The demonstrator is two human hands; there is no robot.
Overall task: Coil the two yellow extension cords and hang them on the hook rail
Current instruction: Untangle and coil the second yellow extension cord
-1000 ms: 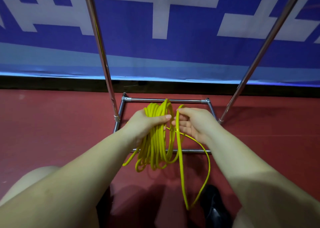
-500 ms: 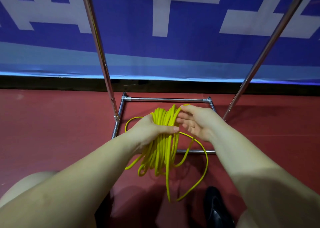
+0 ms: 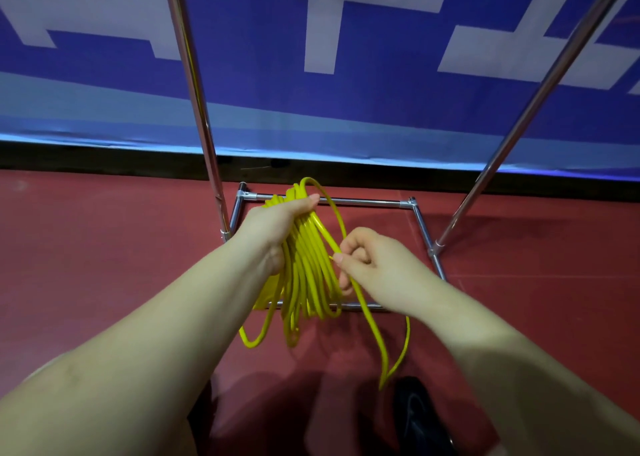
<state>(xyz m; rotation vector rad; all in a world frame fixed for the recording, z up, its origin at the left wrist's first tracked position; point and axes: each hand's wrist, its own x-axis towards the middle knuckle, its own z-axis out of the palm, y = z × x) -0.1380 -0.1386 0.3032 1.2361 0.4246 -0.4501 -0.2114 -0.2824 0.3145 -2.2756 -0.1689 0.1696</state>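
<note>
Both forearms were bare right up to the lower edge of the picture, with no sleeve, watch, bracelet or ring showing on either. The left hand (image 3: 277, 223) and the right hand (image 3: 377, 265) wore no gloves, and the fingernails that showed were short and unpainted. Low down, a black shoe (image 3: 420, 417) with a glossy upper stood on the floor, and a bare knee (image 3: 45, 369) showed at the left.

A yellow cord (image 3: 304, 272), a silver metal frame (image 3: 367, 202), a red floor (image 3: 104, 247), a blue-and-white patterned banner (image 3: 381, 57).
</note>
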